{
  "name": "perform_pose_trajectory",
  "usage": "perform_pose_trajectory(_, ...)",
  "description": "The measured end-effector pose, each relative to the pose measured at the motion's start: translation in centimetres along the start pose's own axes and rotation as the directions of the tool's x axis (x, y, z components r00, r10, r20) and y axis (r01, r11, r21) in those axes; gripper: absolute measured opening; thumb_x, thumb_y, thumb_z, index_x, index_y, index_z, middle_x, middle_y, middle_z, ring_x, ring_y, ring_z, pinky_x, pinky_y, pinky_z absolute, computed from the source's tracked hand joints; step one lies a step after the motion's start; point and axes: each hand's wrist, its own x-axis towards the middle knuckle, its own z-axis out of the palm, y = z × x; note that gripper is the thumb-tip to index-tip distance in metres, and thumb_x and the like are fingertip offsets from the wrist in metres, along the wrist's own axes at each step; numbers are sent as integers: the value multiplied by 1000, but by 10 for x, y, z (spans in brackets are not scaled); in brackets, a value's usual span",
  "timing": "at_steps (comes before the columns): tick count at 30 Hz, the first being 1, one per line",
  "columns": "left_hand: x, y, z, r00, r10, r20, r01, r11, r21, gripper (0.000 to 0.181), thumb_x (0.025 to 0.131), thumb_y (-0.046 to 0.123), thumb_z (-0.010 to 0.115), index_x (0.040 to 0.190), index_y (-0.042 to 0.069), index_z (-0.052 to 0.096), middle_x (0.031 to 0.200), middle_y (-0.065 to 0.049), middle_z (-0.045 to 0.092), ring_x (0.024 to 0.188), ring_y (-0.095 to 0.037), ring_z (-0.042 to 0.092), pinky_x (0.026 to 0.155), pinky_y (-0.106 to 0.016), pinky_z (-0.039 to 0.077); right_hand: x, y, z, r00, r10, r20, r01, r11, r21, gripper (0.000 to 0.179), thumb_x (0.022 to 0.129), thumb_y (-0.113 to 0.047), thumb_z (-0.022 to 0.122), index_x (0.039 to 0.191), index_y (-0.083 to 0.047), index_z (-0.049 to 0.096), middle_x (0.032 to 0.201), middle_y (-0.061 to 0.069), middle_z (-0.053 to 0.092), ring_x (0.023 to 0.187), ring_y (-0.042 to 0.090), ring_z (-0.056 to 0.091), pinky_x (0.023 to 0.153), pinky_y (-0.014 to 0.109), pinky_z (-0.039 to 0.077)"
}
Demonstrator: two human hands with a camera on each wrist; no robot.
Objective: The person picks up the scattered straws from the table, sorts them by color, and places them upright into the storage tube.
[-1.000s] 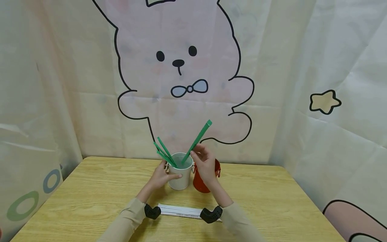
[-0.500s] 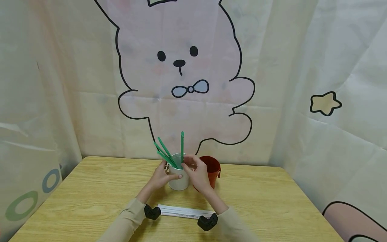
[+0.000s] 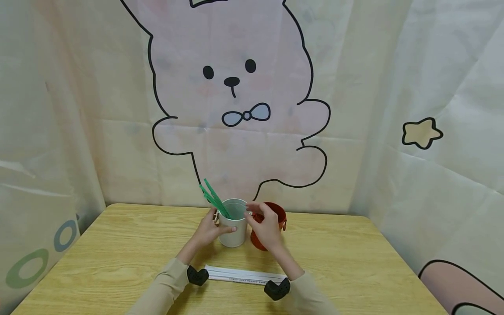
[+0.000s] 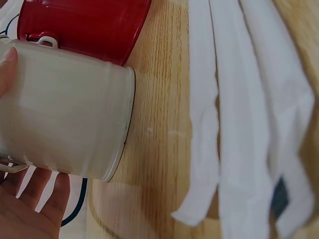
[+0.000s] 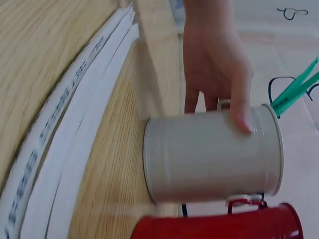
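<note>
1. Two beige sleeves [image 3: 169,280] cover my forearms, with a black wrist device [image 3: 198,276] on each arm.
2. White strips [image 3: 236,274] lie side by side across the counter [image 3: 130,245] between my wrists and the buckets; one carries dark print.
3. My left hand [image 3: 208,231] grips the white bucket [image 5: 214,154] from its left side, thumb across the front and fingers around behind.
4. My right hand [image 3: 268,225] holds nothing; its fingers are loosely bent, with a small gap to the thumb, at the bucket's right rim. I can't tell whether the tips touch it.
5. The white bucket stands upright on the counter, and green sticks [image 3: 215,201] lean leftward out of it.
6. Just to its right stands the red bucket [image 4: 84,25], partly hidden behind my right hand.
7. Beyond the counter hangs a cloth [image 3: 338,175] printed with a pink animal.
</note>
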Motion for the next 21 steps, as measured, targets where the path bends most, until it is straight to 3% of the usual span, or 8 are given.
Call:
perform_pose_trajectory(2,2,-6,1,1000,-5,-8,5,1000,0,86,68,15,79,138,11,30,141,-17,36,133,-38,28,99,-60,33,-2,12,-7,996,-79,-30,76,993,-91,25,78,-10,69,102,-10,63,96,7,66,91,17,59,79,37,52)
perform_pose_trajectory(5,7,-18,2,1000,0,-17,1,1000,16,87,67,19,79,138,15,29,142,-14,36,134,-37,27,99,-60,33,-4,22,-20,993,-116,-38,108,980,-165,32,76,-16,73,105,-11,61,100,2,63,95,15,53,79,33,51)
perform_pose_trajectory(9,11,-28,2,1000,1,-19,-1,1000,25,89,67,23,80,139,20,27,142,-10,35,134,-34,26,100,-58,34,-8,32,-34,998,-63,-13,59,982,-178,49,72,-23,76,115,-10,56,109,0,59,102,13,48,81,31,50)
perform_pose_trajectory(15,11,-27,2,1000,-10,-19,11,1000,19,89,66,23,80,139,20,28,142,-10,35,134,-33,28,100,-57,34,-12,48,-48,999,-11,31,17,979,-205,67,67,-27,80,125,-13,48,127,3,51,113,19,45,85,41,50)
perform_pose_trajectory(18,11,-26,2,1000,-13,-16,14,999,34,89,68,23,79,139,21,27,143,-11,34,134,-34,27,100,-58,34,-14,55,-53,999,31,36,-23,980,-196,76,64,-29,82,128,-15,45,134,6,45,119,24,42,92,49,45)
perform_pose_trajectory(21,11,-26,3,1000,-18,-7,18,999,42,89,69,22,79,140,20,25,144,-13,31,135,-36,23,100,-60,32,-16,63,-57,992,121,46,-110,976,-185,83,61,-33,83,131,-18,42,136,5,43,124,26,38,99,55,36)
